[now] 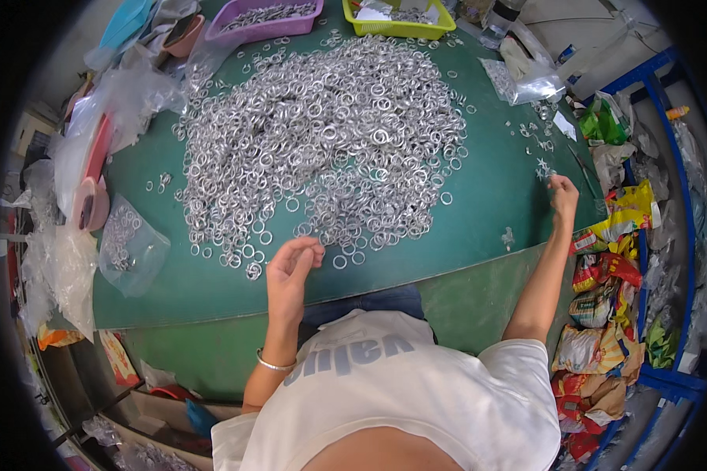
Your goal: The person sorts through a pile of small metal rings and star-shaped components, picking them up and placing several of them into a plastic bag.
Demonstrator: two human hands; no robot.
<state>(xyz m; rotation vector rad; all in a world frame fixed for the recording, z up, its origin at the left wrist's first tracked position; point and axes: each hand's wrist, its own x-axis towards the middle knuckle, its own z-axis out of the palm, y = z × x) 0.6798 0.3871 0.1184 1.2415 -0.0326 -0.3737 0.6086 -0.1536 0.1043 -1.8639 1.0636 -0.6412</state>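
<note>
A broad heap of silvery metal rings (322,118) covers much of the green table (487,204). At the heap's near edge is my left hand (291,271), fingers curled in toward the thumb; whatever they hold, if anything, is hidden. Far to the right, my right hand (563,196) is closed in a pinch beside small star-shaped silvery pieces (543,168). Its fingertips reach those pieces, but I cannot tell whether one is between them. A few loose rings (340,261) lie just right of my left hand.
Purple (263,23) and yellow-green baskets (401,29) holding metal parts stand at the far edge. Clear plastic bags (132,247) lie on the left. Tweezers (580,163) rest at the right edge, near a blue rack (687,212) and colourful packets (597,314).
</note>
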